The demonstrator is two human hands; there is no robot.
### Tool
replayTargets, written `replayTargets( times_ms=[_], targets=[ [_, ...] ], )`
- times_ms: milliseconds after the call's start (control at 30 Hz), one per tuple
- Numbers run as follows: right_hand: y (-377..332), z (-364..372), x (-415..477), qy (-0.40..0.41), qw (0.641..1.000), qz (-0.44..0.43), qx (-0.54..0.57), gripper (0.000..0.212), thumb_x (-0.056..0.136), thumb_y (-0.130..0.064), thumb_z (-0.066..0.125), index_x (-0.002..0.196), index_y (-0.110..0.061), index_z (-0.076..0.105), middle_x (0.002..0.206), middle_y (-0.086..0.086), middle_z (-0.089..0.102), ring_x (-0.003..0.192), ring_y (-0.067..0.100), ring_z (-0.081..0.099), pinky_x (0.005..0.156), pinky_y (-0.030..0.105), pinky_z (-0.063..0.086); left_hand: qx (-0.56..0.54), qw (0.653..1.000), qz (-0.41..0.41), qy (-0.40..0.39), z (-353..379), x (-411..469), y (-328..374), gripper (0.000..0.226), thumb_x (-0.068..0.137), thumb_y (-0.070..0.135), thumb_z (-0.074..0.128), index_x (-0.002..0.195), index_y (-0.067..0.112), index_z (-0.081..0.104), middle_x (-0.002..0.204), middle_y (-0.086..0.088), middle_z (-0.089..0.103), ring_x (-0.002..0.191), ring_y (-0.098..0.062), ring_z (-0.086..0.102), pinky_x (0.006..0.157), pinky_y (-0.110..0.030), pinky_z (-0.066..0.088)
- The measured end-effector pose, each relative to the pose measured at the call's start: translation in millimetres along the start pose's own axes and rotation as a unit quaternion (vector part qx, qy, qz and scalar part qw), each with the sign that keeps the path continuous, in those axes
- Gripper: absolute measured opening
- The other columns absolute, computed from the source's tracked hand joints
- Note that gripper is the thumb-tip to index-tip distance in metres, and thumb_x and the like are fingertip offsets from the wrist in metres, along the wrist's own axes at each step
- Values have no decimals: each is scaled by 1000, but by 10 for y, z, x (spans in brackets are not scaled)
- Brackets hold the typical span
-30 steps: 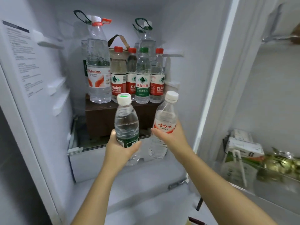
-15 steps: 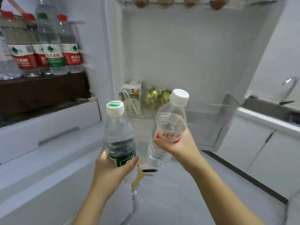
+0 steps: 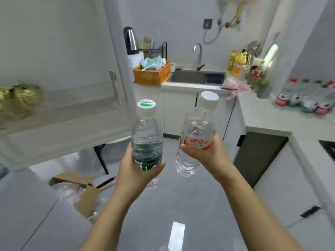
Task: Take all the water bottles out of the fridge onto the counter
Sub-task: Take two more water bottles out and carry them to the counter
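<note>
Since half a second ago the fridge shelves and their standing bottles have slid out of sight on the left, and the kitchen has come into view; both hands have kept their bottles. The left hand (image 3: 137, 171) grips the lower half of a green-label water bottle (image 3: 146, 134), fingers wrapped round the label, the bottle upright with its white, green-topped cap up. The right hand (image 3: 204, 153) grips a red-label water bottle (image 3: 197, 127) round its middle; that bottle leans a little to the right, white cap up. The two bottles are held side by side, apart, above the grey tiled floor (image 3: 163, 205).

To the left stands the open fridge door (image 3: 54, 60), with blurred green packets (image 3: 18, 98) in its clear shelf. Below it on the floor lies an open cardboard box (image 3: 79, 189). Straight ahead, a steel sink (image 3: 190, 77) with a curved faucet (image 3: 198, 53) is set into the white counter (image 3: 262, 109); an orange woven basket (image 3: 152, 75) sits just left of the sink, with a steel kettle (image 3: 130, 39) behind it. At the far right of the counter a cluster of water bottles (image 3: 306, 98) with red and green labels already stands, blurred.
</note>
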State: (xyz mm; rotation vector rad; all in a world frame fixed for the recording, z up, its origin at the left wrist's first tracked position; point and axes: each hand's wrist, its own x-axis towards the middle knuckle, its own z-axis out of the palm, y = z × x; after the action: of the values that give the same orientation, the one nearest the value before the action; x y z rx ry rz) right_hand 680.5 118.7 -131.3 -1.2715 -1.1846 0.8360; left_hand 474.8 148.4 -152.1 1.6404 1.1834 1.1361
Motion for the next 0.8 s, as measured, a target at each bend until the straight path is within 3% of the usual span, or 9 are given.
replayTargets(
  times_ms=[133, 367, 567, 667, 800],
  targets=[
    [129, -522, -31, 65, 998, -2, -17, 63, 74, -10, 84, 128, -15, 53, 105, -1, 69, 98, 11, 68, 80, 22, 55, -18, 998, 21, -60, 577, 289, 98, 58, 65, 12, 86, 101, 40, 51, 87, 37, 64, 85, 12, 62, 65, -5, 46],
    [402, -1424, 357, 153, 987, 15, -39, 67, 72, -7, 85, 129, -15, 52, 104, -3, 70, 99, 10, 68, 80, 21, 54, -69, 986, 29, -148, 1666, 962, 105, 55, 65, 11, 87, 101, 37, 54, 92, 23, 67, 87, 8, 64, 65, -4, 46],
    [587, -2221, 1101, 216, 974, 35, -53, 76, 60, -34, 85, 127, -15, 56, 109, 1, 71, 104, 17, 68, 86, 30, 55, -118, 971, 38, -205, 2621, 1915, 220, 56, 67, 9, 85, 104, 36, 54, 92, 24, 69, 88, 5, 66, 66, -6, 48],
    [680, -2595, 1453, 253, 965, 44, -54, 81, 55, -38, 83, 128, -17, 56, 112, 1, 71, 105, 14, 68, 88, 29, 55, -130, 963, 42, -233, 3033, 2356, 294, 56, 67, 10, 85, 106, 34, 54, 97, 13, 69, 89, 4, 66, 68, -7, 48],
    [862, -3057, 1866, 294, 953, 42, -56, 82, 54, -39, 82, 127, -14, 54, 114, 5, 70, 106, 17, 67, 90, 34, 55, -133, 949, 46, -281, 3558, 2801, 329, 57, 68, 16, 84, 111, 34, 51, 103, 15, 66, 92, 8, 63, 69, -4, 46]
  ],
)
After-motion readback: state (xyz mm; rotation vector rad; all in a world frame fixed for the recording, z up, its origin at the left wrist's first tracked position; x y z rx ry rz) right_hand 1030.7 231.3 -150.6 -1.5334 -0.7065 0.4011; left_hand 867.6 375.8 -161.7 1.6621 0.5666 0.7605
